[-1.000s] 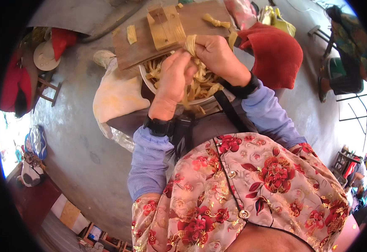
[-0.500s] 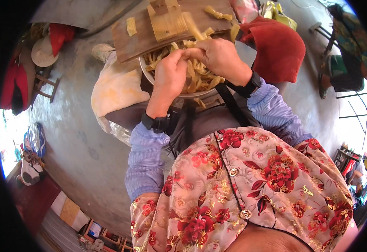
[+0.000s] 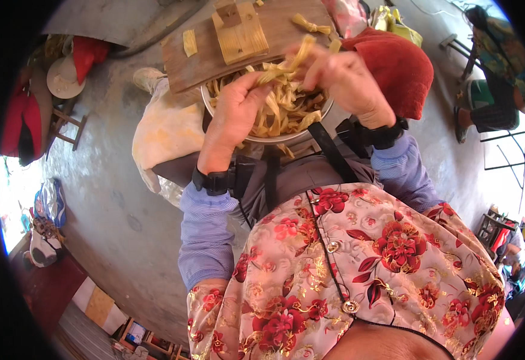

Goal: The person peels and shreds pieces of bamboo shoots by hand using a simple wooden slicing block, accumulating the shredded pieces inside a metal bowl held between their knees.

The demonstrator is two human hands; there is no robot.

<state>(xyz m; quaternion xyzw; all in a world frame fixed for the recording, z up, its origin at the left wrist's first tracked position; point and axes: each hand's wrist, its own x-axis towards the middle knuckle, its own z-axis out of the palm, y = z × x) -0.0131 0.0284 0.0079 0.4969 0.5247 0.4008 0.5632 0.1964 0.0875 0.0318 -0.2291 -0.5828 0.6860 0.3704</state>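
Both hands over bowl [image 3: 214, 107]: left hand [image 3: 235, 114] and right hand [image 3: 343, 81] fingers pinched on strips [image 3: 280, 72]. Best pull gently, keeping loose pieces above bowl.

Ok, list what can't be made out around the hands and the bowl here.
- Head view: the right hand is motion-blurred, so its grip on the pale strips is unclear.
- The metal bowl: its far rim is hidden under the wooden board, its near side partly behind the left hand.
- The wooden block is cut off by the picture's top edge.
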